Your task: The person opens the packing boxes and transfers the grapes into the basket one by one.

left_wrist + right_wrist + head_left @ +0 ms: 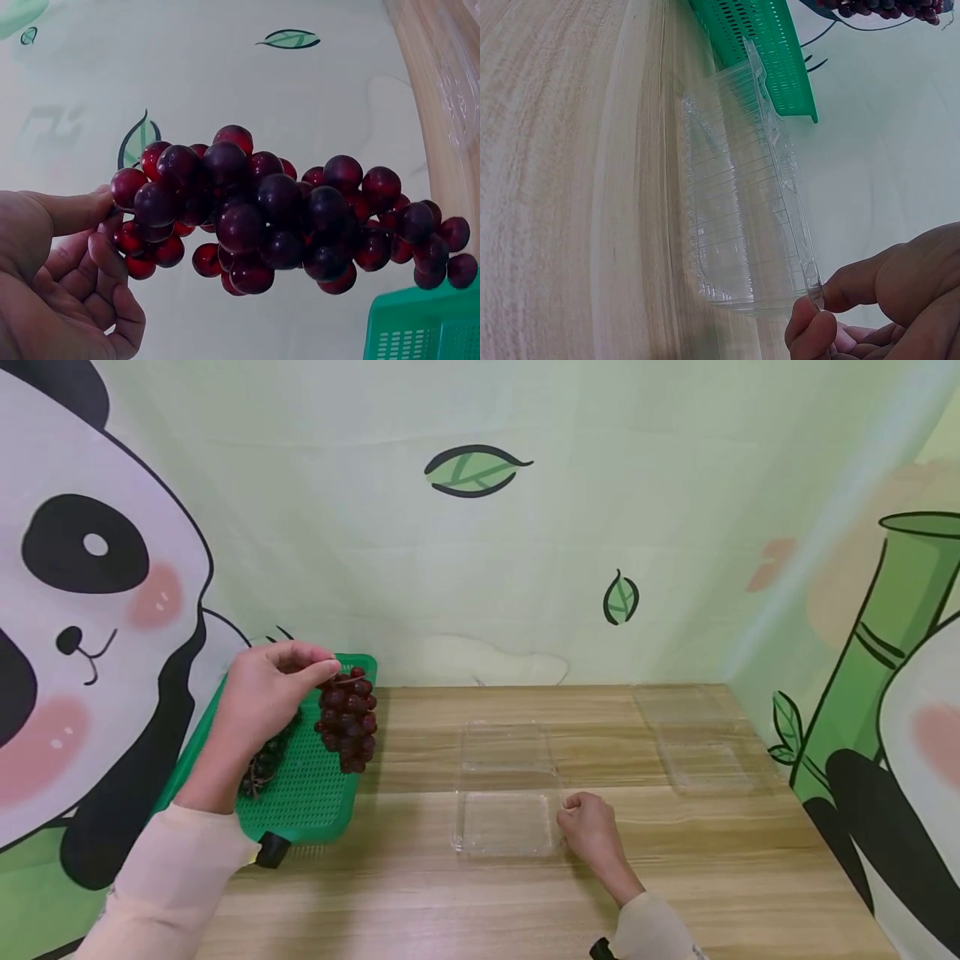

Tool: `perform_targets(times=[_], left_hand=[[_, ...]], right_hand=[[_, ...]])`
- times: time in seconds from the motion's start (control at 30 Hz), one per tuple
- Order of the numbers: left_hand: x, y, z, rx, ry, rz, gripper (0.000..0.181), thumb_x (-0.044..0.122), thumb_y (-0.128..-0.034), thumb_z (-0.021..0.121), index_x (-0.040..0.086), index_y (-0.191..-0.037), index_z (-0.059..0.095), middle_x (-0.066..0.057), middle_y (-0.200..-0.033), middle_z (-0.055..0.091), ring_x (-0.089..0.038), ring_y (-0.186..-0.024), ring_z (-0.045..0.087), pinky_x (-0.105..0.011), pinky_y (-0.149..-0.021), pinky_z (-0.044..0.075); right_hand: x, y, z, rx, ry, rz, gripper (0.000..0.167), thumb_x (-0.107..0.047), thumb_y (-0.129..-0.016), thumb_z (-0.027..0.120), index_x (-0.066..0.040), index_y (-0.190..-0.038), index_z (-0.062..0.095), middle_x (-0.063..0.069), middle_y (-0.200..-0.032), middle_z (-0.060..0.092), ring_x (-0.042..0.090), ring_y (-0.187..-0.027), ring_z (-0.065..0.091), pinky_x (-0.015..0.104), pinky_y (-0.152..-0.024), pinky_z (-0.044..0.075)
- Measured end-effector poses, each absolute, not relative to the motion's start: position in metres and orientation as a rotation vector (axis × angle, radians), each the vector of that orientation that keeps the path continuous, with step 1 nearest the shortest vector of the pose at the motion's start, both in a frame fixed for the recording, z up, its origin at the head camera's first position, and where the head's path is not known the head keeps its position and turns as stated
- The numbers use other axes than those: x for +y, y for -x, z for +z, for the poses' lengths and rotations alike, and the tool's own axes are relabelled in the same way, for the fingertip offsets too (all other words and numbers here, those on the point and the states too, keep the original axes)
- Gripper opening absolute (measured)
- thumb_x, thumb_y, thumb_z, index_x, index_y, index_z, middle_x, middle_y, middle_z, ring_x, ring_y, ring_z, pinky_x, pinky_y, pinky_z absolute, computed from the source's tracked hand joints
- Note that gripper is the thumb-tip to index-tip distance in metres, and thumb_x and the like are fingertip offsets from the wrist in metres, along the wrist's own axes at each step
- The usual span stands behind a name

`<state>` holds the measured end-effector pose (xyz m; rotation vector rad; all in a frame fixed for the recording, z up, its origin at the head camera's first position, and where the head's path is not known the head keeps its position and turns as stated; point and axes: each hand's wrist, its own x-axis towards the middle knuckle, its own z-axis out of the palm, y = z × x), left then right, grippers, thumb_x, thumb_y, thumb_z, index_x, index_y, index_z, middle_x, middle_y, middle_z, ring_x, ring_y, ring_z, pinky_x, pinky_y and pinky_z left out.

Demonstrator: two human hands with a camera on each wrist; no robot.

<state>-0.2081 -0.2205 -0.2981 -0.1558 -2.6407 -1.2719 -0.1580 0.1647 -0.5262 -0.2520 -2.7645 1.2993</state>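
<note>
A bunch of dark red grapes (348,720) hangs in the air over the right side of a green basket (300,785). My left hand (262,710) pinches its stem between thumb and fingertips, plain in the left wrist view, where the grapes (277,217) stretch away from the hand (67,277). On the table, a clear plastic clamshell box (506,822) lies with its lid folded back. My right hand (592,835) pinches the box's right edge; in the right wrist view, thumb and fingers (855,289) meet on the rim of the clear box (735,202).
A dark bunch of grapes (268,760) lies in the basket, partly behind my left forearm. Another clear plastic box (705,752) stands at the table's back right. Behind the wooden table (420,902) hangs a printed panda backdrop (570,468).
</note>
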Motion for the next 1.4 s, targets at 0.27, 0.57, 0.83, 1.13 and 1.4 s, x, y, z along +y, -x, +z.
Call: perform_targets(times=[0.27, 0.57, 0.83, 1.13, 1.4], left_hand=[[-0.240, 0.203, -0.302, -2.636, 0.105, -1.249, 0.040, 0.042, -0.0996, 0.069, 0.005, -0.113, 0.075, -0.011, -0.107, 0.073, -0.016, -0.097, 0.057, -0.025, -0.075, 0.047], [-0.265, 0.196, -0.307, -2.656, -0.038, -1.212, 0.047, 0.051, -0.0979, 0.067, 0.008, -0.116, 0.075, -0.008, -0.108, 0.073, -0.017, -0.104, 0.056, -0.032, -0.080, 0.045], [-0.285, 0.190, -0.314, -2.695, -0.101, -1.218, 0.050, 0.052, -0.0994, 0.063, 0.008, -0.121, 0.072, -0.010, -0.114, 0.070, -0.020, -0.108, 0.053, -0.035, -0.081, 0.044], [-0.299, 0.186, -0.321, -2.707, -0.197, -1.230, 0.051, 0.054, -0.0987, 0.064, 0.008, -0.120, 0.073, 0.000, -0.105, 0.071, -0.019, -0.107, 0.050, -0.038, -0.080, 0.042], [-0.302, 0.185, -0.324, -2.727, -0.217, -1.215, 0.052, 0.053, -0.0993, 0.063, 0.007, -0.121, 0.072, -0.009, -0.111, 0.070, -0.021, -0.109, 0.049, -0.039, -0.080, 0.041]], right_hand=[[0.165, 0.157, -0.526, -2.756, 0.259, 1.299, 0.019, 0.001, -0.078, 0.062, 0.009, -0.093, 0.070, 0.014, -0.078, 0.074, 0.014, -0.062, 0.060, 0.027, -0.052, 0.048], [0.165, 0.157, -0.525, -2.773, 0.257, 1.290, 0.018, 0.002, -0.080, 0.062, 0.011, -0.094, 0.069, 0.014, -0.078, 0.073, 0.014, -0.061, 0.059, 0.026, -0.051, 0.047], [0.166, 0.157, -0.524, -2.787, 0.244, 1.320, 0.021, 0.003, -0.083, 0.060, 0.014, -0.098, 0.068, 0.015, -0.080, 0.072, 0.013, -0.059, 0.058, 0.026, -0.051, 0.047], [0.166, 0.157, -0.526, -2.789, 0.248, 1.301, 0.018, 0.002, -0.082, 0.061, 0.012, -0.096, 0.068, 0.013, -0.079, 0.071, 0.014, -0.060, 0.057, 0.026, -0.052, 0.047], [0.166, 0.157, -0.526, -2.788, 0.255, 1.298, 0.020, 0.002, -0.081, 0.061, 0.012, -0.096, 0.069, 0.012, -0.078, 0.071, 0.013, -0.059, 0.056, 0.026, -0.052, 0.047]])
